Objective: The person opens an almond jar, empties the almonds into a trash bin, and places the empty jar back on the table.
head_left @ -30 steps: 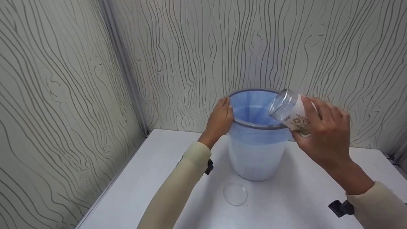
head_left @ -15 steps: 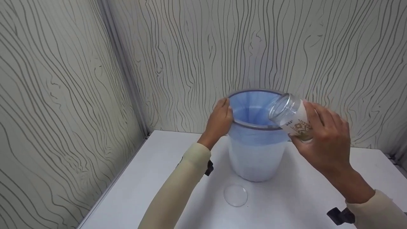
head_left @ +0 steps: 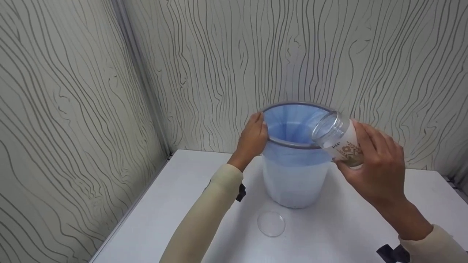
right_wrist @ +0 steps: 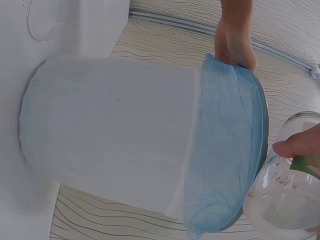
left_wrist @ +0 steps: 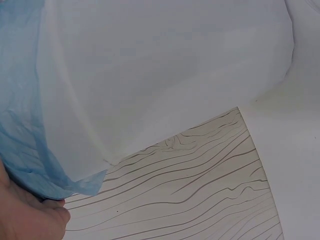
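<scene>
A white bin [head_left: 295, 182] stands upright, lined with a blue plastic bag [head_left: 298, 155] folded over its edge under a grey rim ring [head_left: 289, 143]. My left hand [head_left: 253, 135] grips the rim on its left side; in the left wrist view its fingers [left_wrist: 52, 212] lie against the blue bag. In my right hand [head_left: 380, 164] is a clear glass jar [head_left: 331, 129] with a floral label. It lies tilted at the bin's right rim, its uncovered mouth facing left over the opening. Brown specks show on the jar [right_wrist: 285, 182] in the right wrist view. The bin's bottom inside is hidden.
A clear round lid [head_left: 271, 224] lies flat on the white table [head_left: 314, 237] in front of the bin. Wood-grain patterned walls [head_left: 219, 73] rise behind the table and at the left.
My right hand has drawn the jar slightly down and to the right, away from the middle of the bin's opening. The left hand and the bin have stayed in place.
</scene>
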Available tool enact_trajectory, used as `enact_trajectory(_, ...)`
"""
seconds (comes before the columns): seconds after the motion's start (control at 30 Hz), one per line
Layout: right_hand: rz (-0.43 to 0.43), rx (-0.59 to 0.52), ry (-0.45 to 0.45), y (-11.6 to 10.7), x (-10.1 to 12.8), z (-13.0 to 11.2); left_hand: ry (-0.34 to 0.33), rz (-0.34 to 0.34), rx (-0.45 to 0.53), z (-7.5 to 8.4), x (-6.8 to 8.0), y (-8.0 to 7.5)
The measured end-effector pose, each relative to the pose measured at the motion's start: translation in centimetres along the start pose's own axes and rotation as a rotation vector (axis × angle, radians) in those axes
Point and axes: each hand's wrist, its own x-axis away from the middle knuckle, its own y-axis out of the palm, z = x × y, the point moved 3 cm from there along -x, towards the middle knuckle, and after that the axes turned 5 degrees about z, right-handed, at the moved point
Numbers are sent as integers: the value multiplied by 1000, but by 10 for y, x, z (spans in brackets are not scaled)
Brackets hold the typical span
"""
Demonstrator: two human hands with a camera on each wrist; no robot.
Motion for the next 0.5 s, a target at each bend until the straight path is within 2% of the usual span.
enact_trajectory(0.5,-16,-44,33,-3,4,1,6,-4,3,0,0,1)
